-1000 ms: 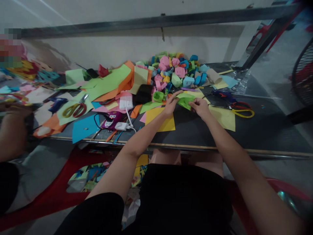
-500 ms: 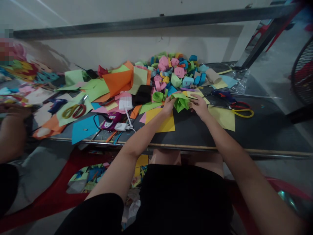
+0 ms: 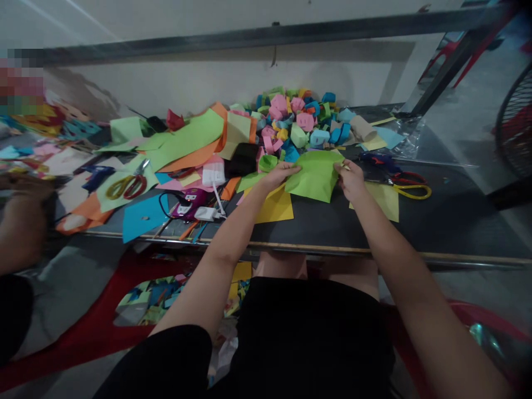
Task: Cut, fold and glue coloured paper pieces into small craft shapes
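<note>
Between my hands a creased sheet of green paper (image 3: 315, 176) is spread out just above the dark table. My left hand (image 3: 281, 175) is closed on its left edge, the thumb and fingers pinching it. At the right edge my right hand (image 3: 349, 178) pinches the same sheet. Beneath my left wrist lies a yellow-orange paper sheet (image 3: 275, 209). A small curled green paper piece (image 3: 268, 162) sits just behind my left hand. To the right of my right hand is a pale yellow sheet (image 3: 381, 202), partly covered by my forearm.
A heap of folded paper pieces (image 3: 305, 122) stands against the wall. Scissors (image 3: 412, 187) and a blue glue gun (image 3: 380, 162) lie at the right. More scissors (image 3: 127, 185), a purple power strip (image 3: 189, 204) and a black phone (image 3: 241, 159) are leftward. A co-worker's arm (image 3: 20, 221) reaches in.
The green paper was bunched between my hands and is now opened out flat. My hands have moved apart, the right one to the right. An orange sheet at the back left is now covered by green paper.
</note>
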The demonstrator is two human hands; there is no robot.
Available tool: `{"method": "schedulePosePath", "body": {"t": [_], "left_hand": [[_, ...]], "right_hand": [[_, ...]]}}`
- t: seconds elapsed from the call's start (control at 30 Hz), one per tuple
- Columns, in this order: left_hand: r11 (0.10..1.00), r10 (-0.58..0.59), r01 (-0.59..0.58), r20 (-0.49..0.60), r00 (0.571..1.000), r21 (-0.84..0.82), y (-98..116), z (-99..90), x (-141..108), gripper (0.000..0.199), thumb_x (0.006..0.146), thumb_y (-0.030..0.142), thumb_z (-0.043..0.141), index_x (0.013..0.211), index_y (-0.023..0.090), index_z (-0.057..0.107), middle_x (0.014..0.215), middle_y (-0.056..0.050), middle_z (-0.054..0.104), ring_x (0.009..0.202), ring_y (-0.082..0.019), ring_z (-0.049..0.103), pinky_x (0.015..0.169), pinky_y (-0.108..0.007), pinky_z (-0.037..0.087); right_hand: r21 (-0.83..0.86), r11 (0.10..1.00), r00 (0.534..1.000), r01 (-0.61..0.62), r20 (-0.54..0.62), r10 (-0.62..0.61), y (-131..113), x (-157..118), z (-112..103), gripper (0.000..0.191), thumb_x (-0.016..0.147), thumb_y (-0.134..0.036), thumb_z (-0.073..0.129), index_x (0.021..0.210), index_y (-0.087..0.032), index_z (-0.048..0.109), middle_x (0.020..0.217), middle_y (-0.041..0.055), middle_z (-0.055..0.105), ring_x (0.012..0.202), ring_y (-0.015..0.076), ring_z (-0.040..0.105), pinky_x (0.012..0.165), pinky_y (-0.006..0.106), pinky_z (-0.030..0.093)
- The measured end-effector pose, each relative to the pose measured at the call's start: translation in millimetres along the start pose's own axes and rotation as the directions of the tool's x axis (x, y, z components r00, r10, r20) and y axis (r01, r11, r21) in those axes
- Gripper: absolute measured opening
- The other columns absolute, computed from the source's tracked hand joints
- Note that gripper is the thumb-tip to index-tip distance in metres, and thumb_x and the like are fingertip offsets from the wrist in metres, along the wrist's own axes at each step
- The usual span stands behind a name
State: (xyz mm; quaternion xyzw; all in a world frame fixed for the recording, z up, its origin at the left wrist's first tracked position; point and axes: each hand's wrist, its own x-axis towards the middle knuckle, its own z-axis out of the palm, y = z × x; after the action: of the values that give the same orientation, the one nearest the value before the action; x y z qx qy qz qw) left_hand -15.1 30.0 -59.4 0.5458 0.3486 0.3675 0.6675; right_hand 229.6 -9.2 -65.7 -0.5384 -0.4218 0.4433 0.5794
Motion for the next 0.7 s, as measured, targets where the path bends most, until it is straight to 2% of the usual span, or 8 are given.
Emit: {"method": "schedulePosePath", "body": {"t": [0.07,0.13,0.2,0.27,0.4,0.5,0.6,0.7], "left_hand": [[1.0,0.008,-0.008,-0.055,0.998,-0.002,0,-2.4,1,0.026,0.078,0.036,0.085,0.07,0.016,0.069,0.066,-0.002,0.068,0.057,-0.011,0.062,0.062,-0.028,0.054],[1.0,0.019,-0.021,-0.169,0.985,-0.009,-2,-2.1,5,0.027,0.082,0.037,0.082,0.071,0.017,0.067,0.069,-0.003,0.069,0.062,-0.013,0.065,0.066,-0.029,0.055],[0.998,0.059,-0.057,-0.274,0.96,0.016,-5,-0.4,9,0.03,0.084,0.039,0.08,0.068,0.019,0.064,0.067,-0.002,0.066,0.063,-0.013,0.064,0.066,-0.029,0.053],[0.991,0.128,-0.107,-0.33,0.935,0.082,-6,1.7,11,0.039,0.085,0.041,0.08,0.061,0.02,0.057,0.058,0.001,0.057,0.057,-0.011,0.056,0.06,-0.027,0.048],[0.96,0.219,-0.136,-0.356,0.909,0.244,-4,6.3,8,0.057,0.085,0.043,0.079,0.053,0.021,0.037,0.049,0.006,0.032,0.046,-0.007,0.033,0.048,-0.025,0.03],[0.944,0.242,-0.132,-0.359,0.902,0.303,-1,9.9,5,0.059,0.086,0.042,0.078,0.053,0.021,0.033,0.05,0.007,0.028,0.046,-0.006,0.025,0.046,-0.025,0.022],[0.943,0.253,-0.146,-0.361,0.897,0.298,-1,11.8,4,0.06,0.086,0.043,0.078,0.054,0.021,0.031,0.05,0.007,0.025,0.047,-0.006,0.024,0.046,-0.025,0.02],[0.953,0.242,-0.157,-0.342,0.908,0.258,-3,11.1,5,0.057,0.085,0.042,0.079,0.055,0.021,0.034,0.05,0.007,0.028,0.048,-0.006,0.031,0.047,-0.024,0.028]], "right_hand": [[0.033,0.999,0.999,-0.041,0.006,0.04,-2,-2,0,0.035,0.071,-0.04,0.075,0.1,-0.024,0.065,0.092,0.004,0.075,0.08,0.02,0.072,0.061,0.029,0.057],[0.041,0.999,0.999,-0.034,0.007,0.034,-2,-3,1,0.039,0.07,-0.042,0.077,0.103,-0.023,0.065,0.091,0.0045,0.075,0.079,0.0206,0.072,0.061,0.03,0.058],[0.0,1.0,1.0,0.019,0.007,-0.019,-2,-3,1,0.046,0.07,-0.048,0.078,0.106,-0.023,0.064,0.091,0.0055,0.075,0.078,0.0218,0.072,0.059,0.031,0.057],[-0.067,0.993,0.995,0.099,0.014,-0.098,0,-3,0,0.052,0.072,-0.056,0.076,0.111,-0.023,0.064,0.093,0.0072,0.075,0.077,0.0232,0.071,0.057,0.033,0.056],[-0.122,0.976,0.984,0.178,-0.005,-0.18,2,-2,1,0.062,0.076,-0.068,0.071,0.119,-0.023,0.063,0.098,0.011,0.076,0.083,0.0254,0.073,0.062,0.036,0.059],[-0.08,0.981,0.983,0.179,-0.013,-0.181,4,-2,3,0.065,0.074,-0.071,0.071,0.117,-0.022,0.065,0.103,0.012,0.076,0.092,0.0274,0.074,0.073,0.039,0.062],[-0.057,0.989,0.988,0.133,0.091,-0.128,5,-4,7,0.059,0.067,-0.066,0.08,0.102,-0.021,0.07,0.103,0.0121,0.077,0.099,0.0296,0.073,0.083,0.044,0.063],[-0.084,0.991,0.984,0.107,0.154,-0.093,5,-7,7,0.051,0.062,-0.058,0.087,0.092,-0.02,0.072,0.102,0.0117,0.078,0.101,0.0302,0.073,0.088,0.046,0.062]]}}
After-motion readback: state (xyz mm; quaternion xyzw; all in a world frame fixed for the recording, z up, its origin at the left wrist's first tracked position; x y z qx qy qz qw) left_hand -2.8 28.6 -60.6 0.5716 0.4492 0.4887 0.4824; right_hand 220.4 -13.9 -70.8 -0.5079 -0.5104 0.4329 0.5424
